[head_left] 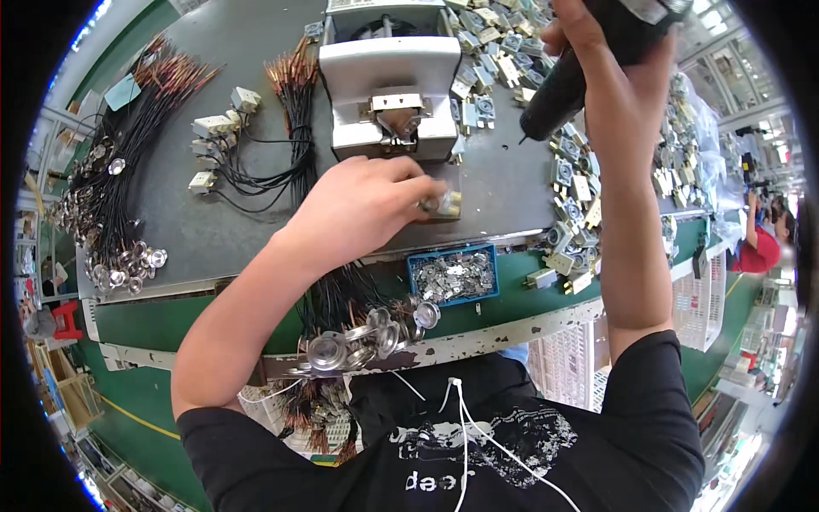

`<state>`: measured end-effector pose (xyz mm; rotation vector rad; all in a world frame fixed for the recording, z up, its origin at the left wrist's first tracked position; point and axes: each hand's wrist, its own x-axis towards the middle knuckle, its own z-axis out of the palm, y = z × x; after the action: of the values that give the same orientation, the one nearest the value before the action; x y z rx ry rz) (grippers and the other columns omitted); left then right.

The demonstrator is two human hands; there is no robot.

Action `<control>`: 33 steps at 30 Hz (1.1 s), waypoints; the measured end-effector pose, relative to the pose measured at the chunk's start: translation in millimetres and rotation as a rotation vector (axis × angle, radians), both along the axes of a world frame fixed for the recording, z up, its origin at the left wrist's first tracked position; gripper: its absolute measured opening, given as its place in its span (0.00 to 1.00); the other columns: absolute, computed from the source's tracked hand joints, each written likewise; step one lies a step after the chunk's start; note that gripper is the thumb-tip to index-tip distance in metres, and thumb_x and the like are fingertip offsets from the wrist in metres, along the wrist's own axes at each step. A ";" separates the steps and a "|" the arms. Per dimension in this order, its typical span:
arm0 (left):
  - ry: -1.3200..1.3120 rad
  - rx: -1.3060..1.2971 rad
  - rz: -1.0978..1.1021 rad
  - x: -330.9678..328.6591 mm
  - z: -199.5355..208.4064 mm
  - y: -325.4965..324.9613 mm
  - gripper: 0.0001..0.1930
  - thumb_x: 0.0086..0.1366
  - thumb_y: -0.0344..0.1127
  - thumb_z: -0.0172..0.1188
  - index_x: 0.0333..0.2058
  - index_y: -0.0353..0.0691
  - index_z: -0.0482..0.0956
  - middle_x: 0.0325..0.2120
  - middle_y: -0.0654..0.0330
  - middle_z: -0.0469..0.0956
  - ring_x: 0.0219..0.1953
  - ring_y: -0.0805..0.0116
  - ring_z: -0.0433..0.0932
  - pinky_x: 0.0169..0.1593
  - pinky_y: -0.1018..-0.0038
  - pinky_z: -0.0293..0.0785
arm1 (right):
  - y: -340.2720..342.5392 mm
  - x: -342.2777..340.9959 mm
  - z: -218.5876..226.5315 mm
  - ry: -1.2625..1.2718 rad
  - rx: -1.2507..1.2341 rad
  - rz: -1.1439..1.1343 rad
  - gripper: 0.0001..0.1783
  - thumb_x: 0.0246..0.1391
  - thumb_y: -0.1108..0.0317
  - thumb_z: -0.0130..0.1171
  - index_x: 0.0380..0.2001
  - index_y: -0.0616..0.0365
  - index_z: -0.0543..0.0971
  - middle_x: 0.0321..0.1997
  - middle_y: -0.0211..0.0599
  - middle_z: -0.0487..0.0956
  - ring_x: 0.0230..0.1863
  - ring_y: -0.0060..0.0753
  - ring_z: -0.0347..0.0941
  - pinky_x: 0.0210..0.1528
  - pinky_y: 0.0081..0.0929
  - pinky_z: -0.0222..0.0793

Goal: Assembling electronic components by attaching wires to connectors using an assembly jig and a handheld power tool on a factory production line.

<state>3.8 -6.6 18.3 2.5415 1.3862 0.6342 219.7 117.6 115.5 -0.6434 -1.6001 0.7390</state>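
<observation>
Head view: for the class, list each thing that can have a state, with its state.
Left hand, holding a small piece.
Right hand, wrapped round a black screwdriver.
Black screwdriver, tip angled down.
Blue tray, filled with metal parts.
Black cables, gathered, copper ends fanned out.
Plugs, scattered at right.
White machine, standing; power state unclear.

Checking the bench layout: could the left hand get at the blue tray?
Probably yes: no obstacle shows between the blue tray and left hand, though the hand touches a small part.

black tool point(554, 98) cut off (top edge), small part point(450, 205) half-hidden, distant person point(758, 249) blurred
</observation>
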 end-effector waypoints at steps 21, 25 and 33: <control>-0.067 0.253 0.574 -107.3 35.0 -18.5 0.11 0.63 0.33 0.66 0.45 0.43 0.82 0.45 0.55 0.82 0.53 0.53 0.78 0.58 0.59 0.73 | 87.4 66.0 -129.7 -1.497 0.321 -0.172 0.36 0.47 0.83 0.54 0.63 0.54 0.74 0.51 0.43 0.80 0.54 0.51 0.74 0.59 0.41 0.71; 0.103 0.008 0.276 -65.3 25.3 -25.0 0.08 0.62 0.34 0.66 0.40 0.43 0.82 0.40 0.58 0.82 0.47 0.55 0.80 0.53 0.59 0.74 | 96.6 62.1 -122.2 -1.452 0.326 -0.130 0.32 0.49 0.83 0.53 0.60 0.53 0.76 0.50 0.43 0.80 0.52 0.52 0.74 0.59 0.40 0.71; 0.215 -0.419 0.679 -75.5 37.9 -116.4 0.14 0.61 0.38 0.68 0.42 0.42 0.77 0.37 0.55 0.82 0.41 0.50 0.82 0.46 0.58 0.78 | -2.4 78.6 -80.5 -0.523 -0.205 0.347 0.28 0.69 0.77 0.52 0.69 0.49 0.67 0.65 0.45 0.73 0.65 0.40 0.72 0.60 0.37 0.78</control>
<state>-71.7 -123.0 56.2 1.8325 2.2038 0.1168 298.3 115.1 35.0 -0.7580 -2.1696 1.0601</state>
